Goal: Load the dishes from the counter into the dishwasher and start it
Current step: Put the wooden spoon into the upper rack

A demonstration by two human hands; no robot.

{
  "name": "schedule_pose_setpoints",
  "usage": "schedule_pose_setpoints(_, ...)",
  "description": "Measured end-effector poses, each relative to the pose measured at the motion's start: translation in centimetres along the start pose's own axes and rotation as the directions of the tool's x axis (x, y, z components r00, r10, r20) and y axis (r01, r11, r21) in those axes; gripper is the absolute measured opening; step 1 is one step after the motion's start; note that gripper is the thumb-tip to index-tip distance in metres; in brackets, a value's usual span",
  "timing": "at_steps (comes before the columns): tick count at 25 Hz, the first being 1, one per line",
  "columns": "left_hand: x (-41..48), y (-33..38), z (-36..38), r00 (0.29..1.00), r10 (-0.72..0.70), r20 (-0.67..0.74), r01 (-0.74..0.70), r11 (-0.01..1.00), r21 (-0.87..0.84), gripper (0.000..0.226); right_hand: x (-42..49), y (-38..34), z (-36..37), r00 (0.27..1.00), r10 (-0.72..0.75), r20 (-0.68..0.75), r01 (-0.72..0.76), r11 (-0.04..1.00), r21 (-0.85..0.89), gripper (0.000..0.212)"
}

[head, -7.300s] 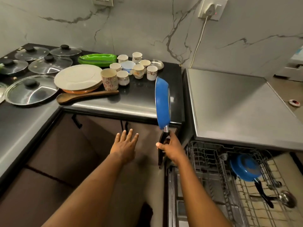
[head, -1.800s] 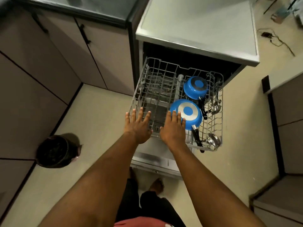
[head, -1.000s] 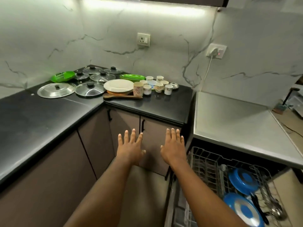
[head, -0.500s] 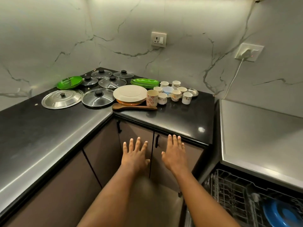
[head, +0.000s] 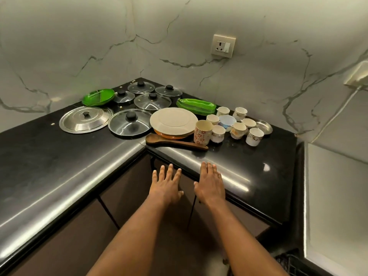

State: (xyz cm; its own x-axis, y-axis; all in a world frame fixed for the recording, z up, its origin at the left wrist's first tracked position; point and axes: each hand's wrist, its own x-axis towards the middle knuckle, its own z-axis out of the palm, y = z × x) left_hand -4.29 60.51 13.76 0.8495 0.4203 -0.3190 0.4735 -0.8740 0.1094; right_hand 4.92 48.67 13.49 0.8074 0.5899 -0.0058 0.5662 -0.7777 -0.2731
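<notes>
The wooden spoon lies flat on the black counter. Its long axis runs along the front edge, bowl end left, handle pointing right. Behind it are five glass lids, one steel lid, two green plate stacks, one white plate, one tall floral cup and eight small cups. The left hand and right hand hover palm down, fingers spread, holding nothing.

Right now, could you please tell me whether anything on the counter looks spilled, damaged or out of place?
Nothing looks spilled or broken. Only a few pale crumbs lie on the black counter near the steel lid, and the wooden spoon lies close to the front edge.
</notes>
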Motion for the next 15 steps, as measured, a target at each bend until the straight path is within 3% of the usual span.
schedule_pose_setpoints(9, 11.5, -2.8, -0.9, 0.991, 0.055, 0.123, -0.061, 0.997, 0.049, 0.079, 10.2, -1.1, 0.8, 0.993, -0.035, 0.113, 0.043, 0.997, -0.071, 0.071)
schedule_pose_setpoints(15, 15.7, -3.8, -0.8, 0.98, 0.141, 0.143, -0.16, 0.978, 0.132, 0.066, 17.5, -4.2, 1.7, 0.992, -0.092, 0.086, 0.096, 0.994, -0.043, 0.037)
